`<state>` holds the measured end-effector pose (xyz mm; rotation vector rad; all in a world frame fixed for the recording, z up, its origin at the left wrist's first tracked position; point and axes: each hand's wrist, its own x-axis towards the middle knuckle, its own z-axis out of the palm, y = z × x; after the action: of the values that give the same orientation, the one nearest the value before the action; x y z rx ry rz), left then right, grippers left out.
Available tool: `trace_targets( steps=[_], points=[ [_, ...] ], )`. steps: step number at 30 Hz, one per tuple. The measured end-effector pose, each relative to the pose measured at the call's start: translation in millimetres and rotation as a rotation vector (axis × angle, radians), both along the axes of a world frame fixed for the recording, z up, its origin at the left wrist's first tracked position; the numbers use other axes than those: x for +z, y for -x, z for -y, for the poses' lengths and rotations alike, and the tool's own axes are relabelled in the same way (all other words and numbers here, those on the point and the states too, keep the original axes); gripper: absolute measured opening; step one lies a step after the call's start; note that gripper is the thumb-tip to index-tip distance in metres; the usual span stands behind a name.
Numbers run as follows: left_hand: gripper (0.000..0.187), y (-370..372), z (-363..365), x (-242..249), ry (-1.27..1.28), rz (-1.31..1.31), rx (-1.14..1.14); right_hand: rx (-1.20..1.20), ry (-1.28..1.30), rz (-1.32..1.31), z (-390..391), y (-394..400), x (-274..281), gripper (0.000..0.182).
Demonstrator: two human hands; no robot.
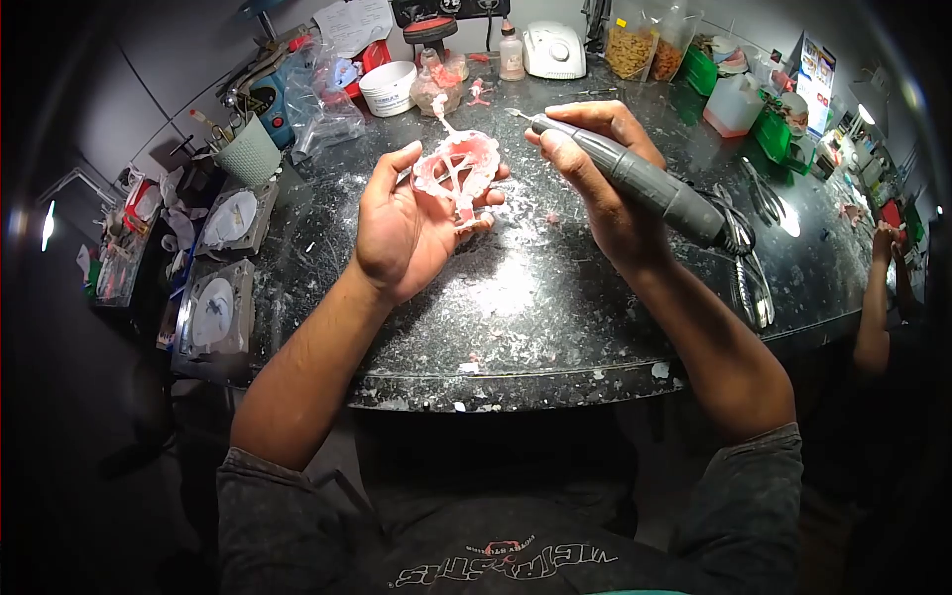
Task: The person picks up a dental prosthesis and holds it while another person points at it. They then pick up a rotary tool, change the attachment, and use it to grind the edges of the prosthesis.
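- Pink denture casting (456, 171): one piece, with pale pink sprue rods branching off it and one rod sticking up toward 12 o'clock; it lies in the palm above the dark speckled worktop (555, 297), near the bench centre.
- Left hand (407, 223): one, palm up, fingers half curled around the casting, thumb at its 9 o'clock side and fingertips at its 3 o'clock side.
- Right hand (595, 169): one, closed in a pen-like grip around a single grey rotary handpiece (635, 183); the thin bur tip points toward 9 o'clock and sits just beside the casting's upper right edge, whether touching I cannot tell.
- A dark cord (739, 253) runs from the handpiece's rear at 4 o'clock.
- Two square moulding flasks (223, 268) stand at 9 o'clock, off the worktop's left edge.
- One white tub (389, 87), one small bottle (512, 52) and one white machine (553, 48) line the rim at 12 o'clock.
- Two bags of tan material (645, 45) sit at 1 o'clock.
- Another person's arm (878, 297) is at 3 o'clock, beyond the right edge.
- Open room: the dusty stretch of worktop between the hands and the curved near edge at 6 o'clock holds only white crumbs.
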<state>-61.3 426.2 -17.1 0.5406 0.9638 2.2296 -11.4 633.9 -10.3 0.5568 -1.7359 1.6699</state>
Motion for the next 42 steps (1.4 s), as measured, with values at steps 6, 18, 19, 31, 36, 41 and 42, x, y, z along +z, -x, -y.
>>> trace_targets(
  steps=[6,18,19,31,36,41,42],
  points=[
    [0.063,-0.5,0.7,1.0,-0.026,0.039,-0.043,-0.001,-0.025,-0.031,1.6,-0.2,-1.8,0.024],
    [0.054,-15.7,-11.2,-7.8,0.095,-0.219,0.091,-0.025,-0.161,-0.025,6.3,-12.6,5.0,0.021],
    [0.056,-17.7,-12.5,-6.9,0.132,-0.246,0.111,-0.073,-0.207,-0.049,6.1,-12.6,4.6,0.021],
    [0.056,-16.4,-8.2,-9.0,0.116,-0.122,0.020,-0.128,-0.203,-0.039,9.1,-11.1,0.1,0.018],
    [0.055,-12.3,-6.9,-12.9,0.105,-0.119,-0.013,-0.137,-0.178,-0.034,7.4,-6.4,-4.5,0.028],
    [0.056,-13.8,-8.3,-12.5,0.111,-0.129,-0.008,-0.157,-0.199,-0.034,7.6,-6.8,-6.1,0.028],
    [0.056,-14.2,-8.4,-12.3,0.116,-0.129,-0.003,-0.152,-0.194,-0.029,8.0,-7.3,-5.6,0.028]
  ],
)
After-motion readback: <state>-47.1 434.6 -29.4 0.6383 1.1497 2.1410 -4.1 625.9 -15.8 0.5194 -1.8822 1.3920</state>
